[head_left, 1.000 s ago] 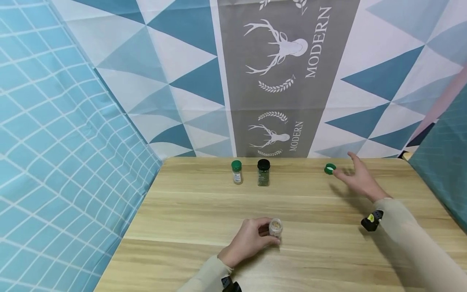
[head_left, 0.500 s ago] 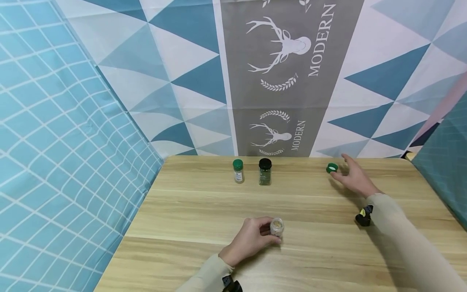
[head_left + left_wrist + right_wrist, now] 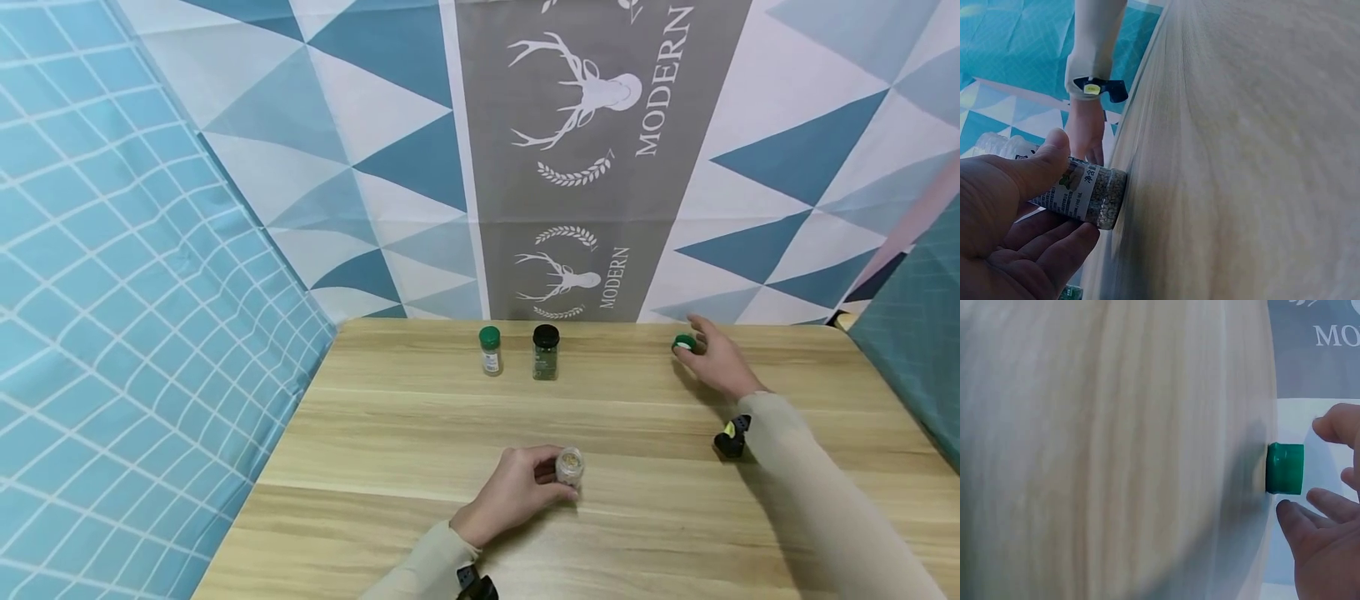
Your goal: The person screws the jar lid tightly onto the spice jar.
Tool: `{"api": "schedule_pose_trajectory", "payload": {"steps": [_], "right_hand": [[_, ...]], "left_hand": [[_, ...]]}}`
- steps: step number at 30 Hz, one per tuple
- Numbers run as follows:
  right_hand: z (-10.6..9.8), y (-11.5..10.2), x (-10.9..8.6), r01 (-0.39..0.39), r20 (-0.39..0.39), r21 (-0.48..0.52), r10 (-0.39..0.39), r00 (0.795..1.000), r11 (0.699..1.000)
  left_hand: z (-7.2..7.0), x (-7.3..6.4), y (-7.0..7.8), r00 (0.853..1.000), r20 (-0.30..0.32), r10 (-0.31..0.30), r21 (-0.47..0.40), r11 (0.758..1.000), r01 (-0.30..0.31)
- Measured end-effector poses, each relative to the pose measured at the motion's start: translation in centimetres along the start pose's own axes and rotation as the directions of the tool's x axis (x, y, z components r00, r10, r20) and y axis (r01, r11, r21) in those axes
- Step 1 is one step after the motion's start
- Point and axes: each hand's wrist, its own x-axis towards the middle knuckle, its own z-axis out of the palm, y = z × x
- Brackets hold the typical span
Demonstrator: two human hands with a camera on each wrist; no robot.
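My left hand (image 3: 513, 490) grips a small clear spice jar (image 3: 570, 468) with no lid on, standing on the table. In the left wrist view, thumb and fingers are round the jar's labelled side (image 3: 1075, 187), and small pale grains show at its base. Far back on the right, my right hand (image 3: 717, 363) is beside a green cap (image 3: 683, 342) that lies on the table with its white inside upward. The right wrist view has the green cap (image 3: 1286, 469) between the spread thumb and fingers, with gaps on both sides.
A green-capped jar (image 3: 491, 352) and a larger black-capped jar (image 3: 546, 353) of green flakes stand upright near the back edge of the wooden table (image 3: 375, 450). Patterned cloth (image 3: 405, 167) hangs behind, and blue gridded cloth (image 3: 135, 333) runs along the left.
My right hand has moved left toward the green cap, and its thumb and fingers now stand on either side of it. The left hand and its spice jar have stayed put.
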Motion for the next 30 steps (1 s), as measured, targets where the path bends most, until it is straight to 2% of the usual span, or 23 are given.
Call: {"api": "schedule_pose_trajectory", "payload": {"steps": [3, 20, 30], "right_hand": [[0.21, -0.22, 0.14, 0.008, -0.015, 0.006, -0.008, 1.0, 1.0], [0.71, -0.3, 0.49, 0.037, -0.027, -0.173, -0.042, 0.999, 0.984], [0.33, -0.54, -0.14, 0.066, -0.009, -0.205, -0.069, 0.998, 0.977]], "left_hand": [[-0.03, 0.04, 0.07, 1.0, -0.002, -0.004, -0.003, 1.0, 0.004], [0.03, 0.05, 0.09, 1.0, 0.0, 0.003, 0.028, 1.0, -0.003], [0.1, 0.11, 0.17, 1.0, 0.01, -0.009, 0.013, 1.0, 0.009]]}}
